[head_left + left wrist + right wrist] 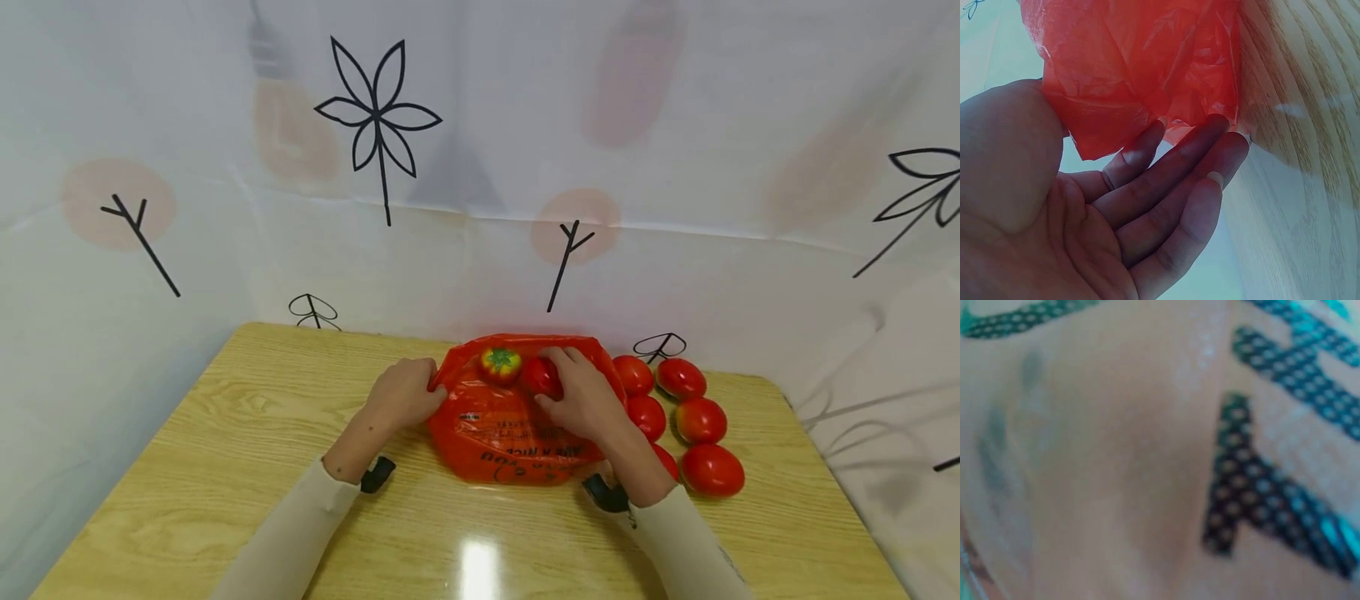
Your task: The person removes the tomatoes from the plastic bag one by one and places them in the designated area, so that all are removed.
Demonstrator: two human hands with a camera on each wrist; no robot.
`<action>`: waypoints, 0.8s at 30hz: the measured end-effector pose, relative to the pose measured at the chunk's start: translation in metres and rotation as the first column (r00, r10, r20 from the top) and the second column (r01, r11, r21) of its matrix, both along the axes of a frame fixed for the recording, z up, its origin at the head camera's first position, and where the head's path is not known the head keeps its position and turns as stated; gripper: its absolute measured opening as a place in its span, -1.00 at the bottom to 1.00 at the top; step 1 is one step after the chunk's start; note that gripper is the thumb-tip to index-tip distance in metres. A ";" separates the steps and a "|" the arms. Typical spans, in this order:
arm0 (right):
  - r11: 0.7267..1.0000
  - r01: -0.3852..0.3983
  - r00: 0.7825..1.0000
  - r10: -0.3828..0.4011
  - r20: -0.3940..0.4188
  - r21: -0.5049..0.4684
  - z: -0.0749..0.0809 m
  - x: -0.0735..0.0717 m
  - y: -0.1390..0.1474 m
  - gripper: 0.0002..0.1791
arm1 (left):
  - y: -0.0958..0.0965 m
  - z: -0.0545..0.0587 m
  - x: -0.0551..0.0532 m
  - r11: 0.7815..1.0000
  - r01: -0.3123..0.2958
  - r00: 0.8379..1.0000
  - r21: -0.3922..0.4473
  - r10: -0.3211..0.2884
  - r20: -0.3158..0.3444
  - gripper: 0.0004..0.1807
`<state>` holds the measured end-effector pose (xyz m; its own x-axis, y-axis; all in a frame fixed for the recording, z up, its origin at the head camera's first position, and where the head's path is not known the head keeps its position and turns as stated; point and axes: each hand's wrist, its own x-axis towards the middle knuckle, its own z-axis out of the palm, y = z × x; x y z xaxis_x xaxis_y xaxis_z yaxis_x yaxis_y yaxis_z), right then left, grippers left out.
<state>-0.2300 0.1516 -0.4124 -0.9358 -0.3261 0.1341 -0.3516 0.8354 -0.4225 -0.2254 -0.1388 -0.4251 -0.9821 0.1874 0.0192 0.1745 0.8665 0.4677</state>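
Observation:
A red plastic bag [510, 450] with dark printed lettering lies spread on the table. My left hand [401, 393] grips its left edge; in the left wrist view the bag's film [1141, 62] runs between thumb and fingers. My right hand [588, 396] holds a red tomato [538, 377] at the bag's far part, thumb and fingers around it. Just left of that is another tomato [500, 364], yellow-red with a green star-shaped top. The right wrist view shows only blurred film with dark letters [1232, 475], so those fingers are hidden there.
Right of the bag, several red tomatoes [701, 420] stand in two rough rows, the nearer row partly behind my right forearm. The wooden table [225, 467] meets a pale patterned cloth [480, 275] at its back edge.

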 end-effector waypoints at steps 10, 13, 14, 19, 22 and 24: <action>1.000 0.001 0.998 -0.002 -0.066 -0.025 0.001 0.012 0.006 -0.23 | -0.001 -0.001 0.000 1.000 -0.005 1.000 0.008 0.005 0.010 -0.81; 0.999 0.007 0.997 -0.009 -0.077 -0.035 0.003 0.016 0.005 -0.22 | -0.001 0.000 0.000 1.000 -0.007 1.000 0.005 0.007 0.010 -0.80; 0.999 0.008 0.997 -0.011 -0.081 -0.039 0.004 0.018 0.005 -0.21 | -0.001 0.000 0.001 1.000 -0.007 1.000 0.005 0.007 0.010 -0.81; 0.998 0.006 0.995 -0.013 -0.104 -0.063 0.008 0.027 0.006 -0.21 | 0.000 0.000 0.000 1.000 -0.004 1.000 0.004 0.004 0.011 -0.81; 0.997 0.003 0.993 -0.011 -0.121 -0.071 0.010 0.031 0.007 -0.21 | 0.000 0.000 0.000 1.000 0.000 1.000 0.001 0.000 0.008 -0.81; 0.997 0.001 0.992 -0.011 -0.129 -0.077 0.012 0.034 0.008 -0.22 | 0.000 0.000 0.000 1.000 0.002 1.000 -0.003 -0.002 0.007 -0.81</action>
